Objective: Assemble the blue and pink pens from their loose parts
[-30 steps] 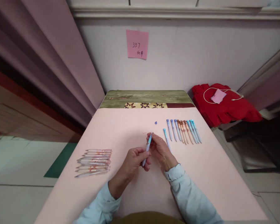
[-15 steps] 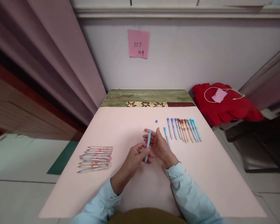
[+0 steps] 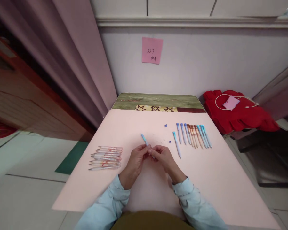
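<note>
Both my hands meet over the middle of the pink table (image 3: pixel 220 179), pinching one light blue pen (image 3: pixel 144 140) between them. My left hand (image 3: pixel 135 161) grips its middle and my right hand (image 3: pixel 164 157) closes on its lower end. The pen's top end sticks out up and to the left. A row of several blue and orange pens (image 3: pixel 193 135) lies to the right, with one more blue pen (image 3: pixel 177 148) just beside my right hand. Two small blue caps (image 3: pixel 170 141) rest on the table near them.
A pile of several clear-wrapped pens (image 3: pixel 106 157) lies at the table's left. A green patterned surface (image 3: pixel 156 101) adjoins the far edge. A red cloth (image 3: pixel 237 111) with a white cable sits at the right. A pink note (image 3: pixel 152 50) hangs on the wall.
The pen tilted from nearly upright to leaning up-left, and both hands closed on it lower down. A second small blue cap now lies on the table. The camera shifted left.
</note>
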`<state>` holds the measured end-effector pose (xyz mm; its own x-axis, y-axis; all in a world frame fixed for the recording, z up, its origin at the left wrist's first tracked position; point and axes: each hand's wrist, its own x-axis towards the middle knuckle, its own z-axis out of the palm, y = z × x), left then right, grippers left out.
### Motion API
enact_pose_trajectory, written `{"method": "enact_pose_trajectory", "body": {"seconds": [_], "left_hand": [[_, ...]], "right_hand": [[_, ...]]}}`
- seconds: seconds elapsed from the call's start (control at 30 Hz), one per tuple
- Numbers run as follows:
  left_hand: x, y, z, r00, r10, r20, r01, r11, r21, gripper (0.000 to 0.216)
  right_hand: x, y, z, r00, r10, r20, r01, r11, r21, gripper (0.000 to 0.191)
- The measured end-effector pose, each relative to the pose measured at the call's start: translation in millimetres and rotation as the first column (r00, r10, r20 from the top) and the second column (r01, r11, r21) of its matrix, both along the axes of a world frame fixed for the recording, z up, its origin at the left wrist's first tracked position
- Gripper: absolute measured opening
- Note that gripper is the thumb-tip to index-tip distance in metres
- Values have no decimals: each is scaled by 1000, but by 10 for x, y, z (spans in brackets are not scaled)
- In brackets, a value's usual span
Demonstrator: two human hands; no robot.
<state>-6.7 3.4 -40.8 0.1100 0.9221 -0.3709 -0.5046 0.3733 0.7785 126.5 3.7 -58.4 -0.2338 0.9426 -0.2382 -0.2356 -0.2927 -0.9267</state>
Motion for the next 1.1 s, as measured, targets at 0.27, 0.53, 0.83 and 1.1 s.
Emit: {"method": "enact_pose_trajectory", "body": {"seconds": [0.27, 0.53, 0.83, 1.1], "left_hand": [[-41, 47, -119, 993, 111, -35, -114, 988, -100, 33], [101, -10, -185, 991, 115, -63, -117, 993, -26, 33], [187, 442, -248, 975, 171, -142, -147, 975, 167, 36], [110, 562, -376, 948, -11, -320, 106, 953, 282, 36]], "right_hand": [[-21, -303, -86, 995, -97, 39, 100, 992, -75, 40], [-113, -364, -139, 988, -150, -29, 148, 988, -40, 37], [390, -269, -139, 766, -351, 539, 231, 932, 279, 25], [784, 111, -22, 43, -468, 882, -3, 883, 469, 22]]}}
